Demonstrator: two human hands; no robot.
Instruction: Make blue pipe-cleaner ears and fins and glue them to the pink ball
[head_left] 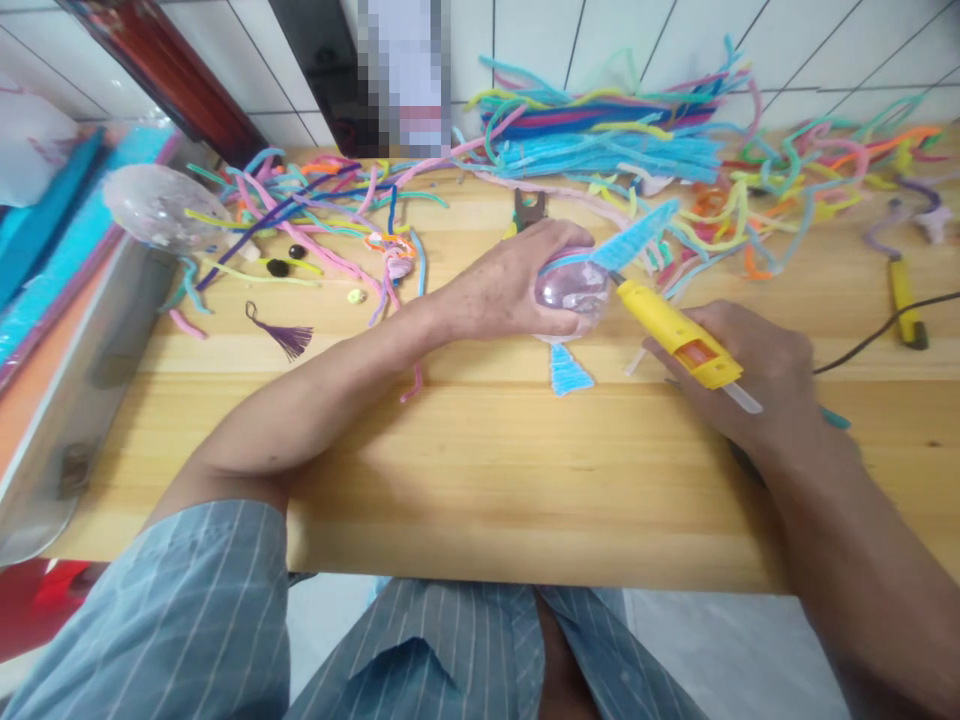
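My left hand (517, 285) is wrapped round a clear, rounded plastic body (574, 287). Two striped light-blue pieces stick out from it: one (637, 235) at the upper right, the other (570, 370) below. In my right hand (750, 365) is a yellow glue gun (679, 335) with a translucent stick coming out of its back end. The gun's dark tip is beside the plastic body, close to the base of the upper blue piece; whether they touch I cannot tell.
Pipe cleaners (607, 140) lie along the tiled wall. Pliers (529, 208) are behind my left hand, a purple tassel (281, 333) and another clear plastic body (161, 205) to the left. A yellow cutter (907, 300) and a dark cable are at the right.
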